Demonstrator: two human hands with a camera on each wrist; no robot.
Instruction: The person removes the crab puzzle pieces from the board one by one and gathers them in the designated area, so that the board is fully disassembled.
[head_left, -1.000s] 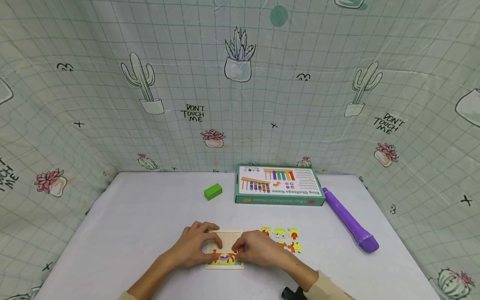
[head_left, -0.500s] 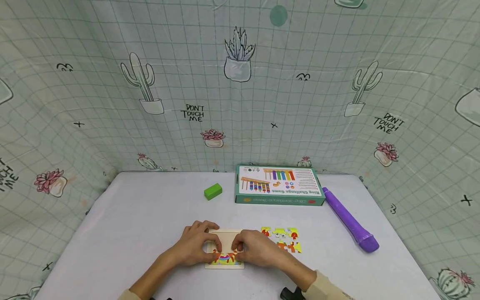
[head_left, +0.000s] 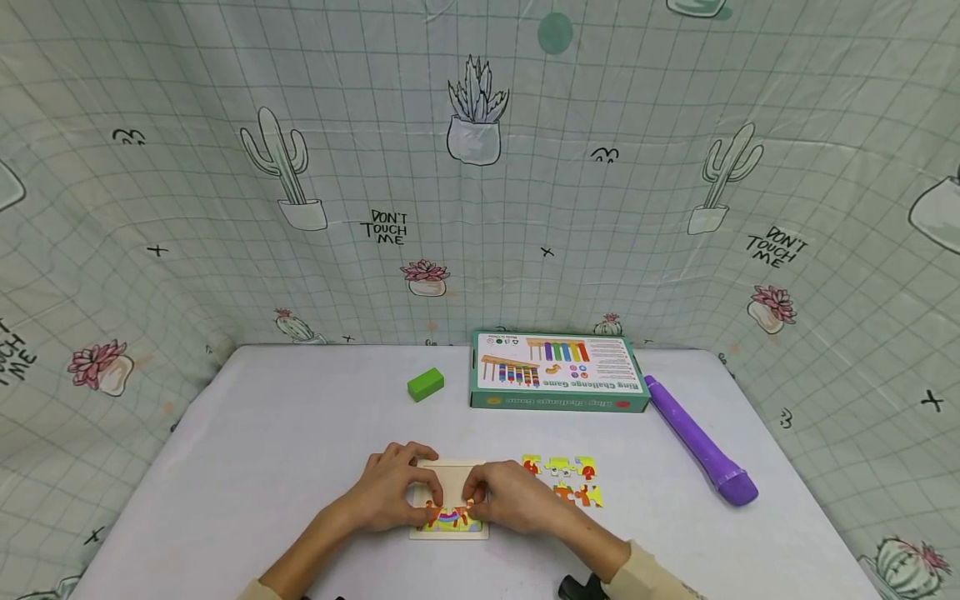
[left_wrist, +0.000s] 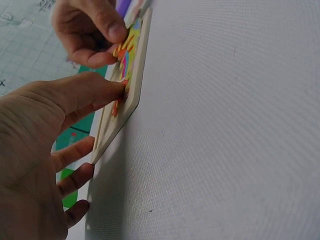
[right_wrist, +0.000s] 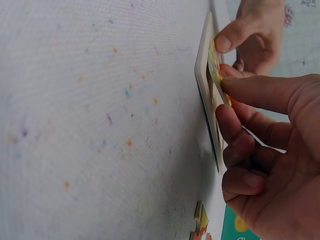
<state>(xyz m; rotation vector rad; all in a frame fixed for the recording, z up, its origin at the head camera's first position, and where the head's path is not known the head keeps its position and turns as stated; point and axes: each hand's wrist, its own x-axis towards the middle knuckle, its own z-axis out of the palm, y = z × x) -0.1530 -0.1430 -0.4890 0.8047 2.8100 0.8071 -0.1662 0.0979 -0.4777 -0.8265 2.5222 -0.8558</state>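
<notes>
A light wooden puzzle tray (head_left: 456, 477) lies flat in front of me. Colourful jigsaw pieces (head_left: 450, 521) with a rainbow pattern fill its near end. My left hand (head_left: 386, 492) grips the tray's left side, its thumb pressing on the pieces and its other fingers along the edge. From the right, my right hand (head_left: 517, 497) pinches a jigsaw piece (right_wrist: 218, 86) between thumb and fingers. In the right wrist view that piece sits tilted, one end raised above the tray. The right fingers partly hide it in the head view.
Several loose jigsaw pieces (head_left: 562, 471) lie right of the tray. Farther back are a green block (head_left: 426, 384), a green game box (head_left: 558, 402) and a purple baton-shaped object (head_left: 697, 437). A black object (head_left: 581, 587) shows by the right sleeve. Patterned cloth surrounds the white table (head_left: 285, 433).
Hardly anything differs. The right fingers shift very slightly over the piece at the tray's right side, while the left hand keeps its place.
</notes>
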